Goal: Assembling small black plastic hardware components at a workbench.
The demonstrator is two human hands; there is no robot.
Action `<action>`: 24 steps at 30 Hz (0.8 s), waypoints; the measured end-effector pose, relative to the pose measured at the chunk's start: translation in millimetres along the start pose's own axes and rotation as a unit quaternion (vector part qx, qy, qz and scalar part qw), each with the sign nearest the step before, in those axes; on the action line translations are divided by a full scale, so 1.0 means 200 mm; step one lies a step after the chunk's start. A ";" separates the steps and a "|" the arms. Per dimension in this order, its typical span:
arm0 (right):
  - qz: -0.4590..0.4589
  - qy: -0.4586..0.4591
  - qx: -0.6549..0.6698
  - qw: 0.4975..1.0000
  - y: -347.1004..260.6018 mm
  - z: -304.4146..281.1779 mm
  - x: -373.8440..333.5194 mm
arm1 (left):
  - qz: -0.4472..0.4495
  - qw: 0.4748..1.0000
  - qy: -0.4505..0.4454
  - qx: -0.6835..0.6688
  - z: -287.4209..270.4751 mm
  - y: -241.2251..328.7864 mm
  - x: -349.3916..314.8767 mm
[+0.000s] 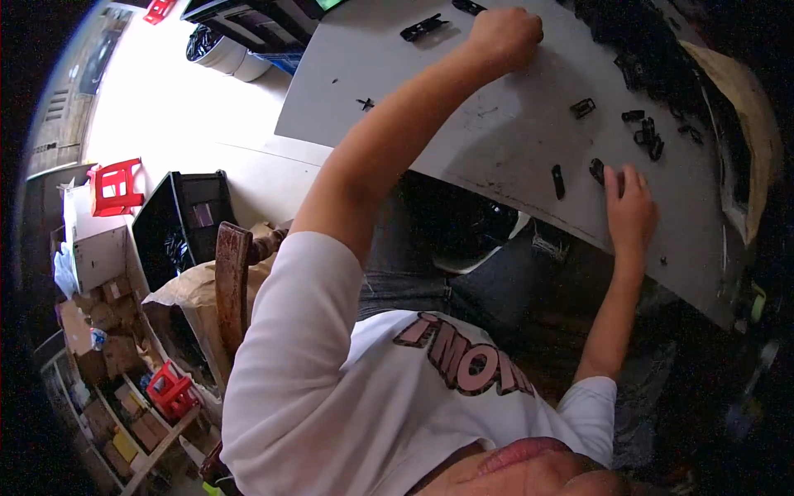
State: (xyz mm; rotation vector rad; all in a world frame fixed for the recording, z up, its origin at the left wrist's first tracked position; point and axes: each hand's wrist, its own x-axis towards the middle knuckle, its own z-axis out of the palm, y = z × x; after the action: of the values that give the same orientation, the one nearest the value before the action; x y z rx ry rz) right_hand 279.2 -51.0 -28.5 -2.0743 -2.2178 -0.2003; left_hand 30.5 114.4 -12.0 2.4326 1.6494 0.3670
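My left hand is stretched far across the grey table, closed into a fist and pressed on the tabletop; whether it holds anything is hidden. A black plastic clip lies just left of it. My right hand rests flat near the table's front edge, fingers apart. Its fingertips touch a small black part, with another black part lying a little to the left. More small black clips are scattered just beyond the right hand.
A heap of black parts fills the table's far right, next to brown paper. On the floor at left are a black crate, red stools, a wooden chair, cardboard boxes and a lined bucket.
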 end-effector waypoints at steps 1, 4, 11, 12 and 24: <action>0.003 -0.001 -0.004 1.000 0.01 0.01 -0.01 | 0.003 1.000 -0.001 -0.004 0.03 -0.02 -0.01; -0.038 0.017 0.112 0.993 -0.01 0.01 -0.03 | 0.013 0.942 -0.015 -0.335 0.12 -0.14 -0.12; -0.112 0.030 0.147 0.982 -0.04 -0.05 0.28 | 0.004 0.832 -0.016 -0.554 0.05 -0.06 -0.54; -0.166 0.049 0.138 0.975 -0.04 -0.06 0.33 | 0.007 0.831 -0.019 -0.557 0.03 -0.05 -0.58; -0.305 0.003 0.018 0.952 -0.08 0.02 0.55 | -0.070 0.803 -0.018 -0.591 0.04 -0.03 -0.71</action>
State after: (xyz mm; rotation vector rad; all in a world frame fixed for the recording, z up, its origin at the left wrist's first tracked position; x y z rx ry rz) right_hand 256.6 56.2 -15.0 -1.3015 -2.7615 -0.2022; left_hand -22.7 -16.6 -34.9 1.3294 1.0022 0.9511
